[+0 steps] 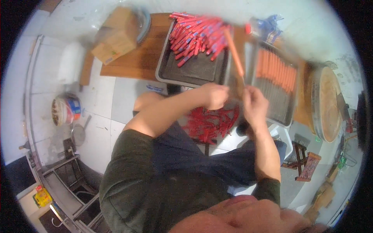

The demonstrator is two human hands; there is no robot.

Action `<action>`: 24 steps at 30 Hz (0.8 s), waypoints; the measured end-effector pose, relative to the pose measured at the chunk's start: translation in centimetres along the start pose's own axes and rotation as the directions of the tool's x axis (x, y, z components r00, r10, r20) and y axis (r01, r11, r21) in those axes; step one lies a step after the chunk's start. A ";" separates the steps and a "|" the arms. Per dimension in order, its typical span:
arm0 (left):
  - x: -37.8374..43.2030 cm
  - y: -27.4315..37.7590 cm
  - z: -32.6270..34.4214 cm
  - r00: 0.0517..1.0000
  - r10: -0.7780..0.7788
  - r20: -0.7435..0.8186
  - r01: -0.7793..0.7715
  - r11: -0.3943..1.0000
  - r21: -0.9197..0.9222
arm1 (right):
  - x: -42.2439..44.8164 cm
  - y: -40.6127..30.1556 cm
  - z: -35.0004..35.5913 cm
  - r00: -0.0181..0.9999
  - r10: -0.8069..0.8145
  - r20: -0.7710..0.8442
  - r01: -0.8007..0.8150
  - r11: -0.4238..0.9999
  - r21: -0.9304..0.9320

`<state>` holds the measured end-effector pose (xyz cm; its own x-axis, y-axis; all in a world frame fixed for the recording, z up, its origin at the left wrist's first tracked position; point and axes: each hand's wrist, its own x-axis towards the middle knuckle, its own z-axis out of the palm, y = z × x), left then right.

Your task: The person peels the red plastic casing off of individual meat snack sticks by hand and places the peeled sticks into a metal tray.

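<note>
My right hand pinches the thin stick of a sausage, which points away from me over the gap between two trays. Beside it, my left hand is curled closed; nothing shows between its fingers, though its inner side is hidden. Ahead of the left hand, red-wrapped sausages are heaped in a dark metal tray. Bare orange sausages lie in a row in the right-hand tray. Below my hands is a pile of torn red wrappers.
A cardboard box rests on the wooden table at left. A large round wooden board stands at the right. On the floor are a bucket, a pan-like utensil and a small folding stool.
</note>
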<state>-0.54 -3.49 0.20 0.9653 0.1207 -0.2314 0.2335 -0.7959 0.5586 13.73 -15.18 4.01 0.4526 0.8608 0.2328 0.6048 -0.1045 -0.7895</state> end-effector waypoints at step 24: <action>1.9 -4.7 -8.6 0.568 -0.623 -0.538 -0.746 -0.113 -0.656 | -0.9 -2.1 4.9 0.990 -0.067 0.122 0.049 0.988 0.145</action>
<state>1.25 5.55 3.99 0.4656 0.8836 -0.0503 -0.6699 0.3890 0.6324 8.83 -13.34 2.69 0.3275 0.9202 0.2144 0.5251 0.0114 -0.8509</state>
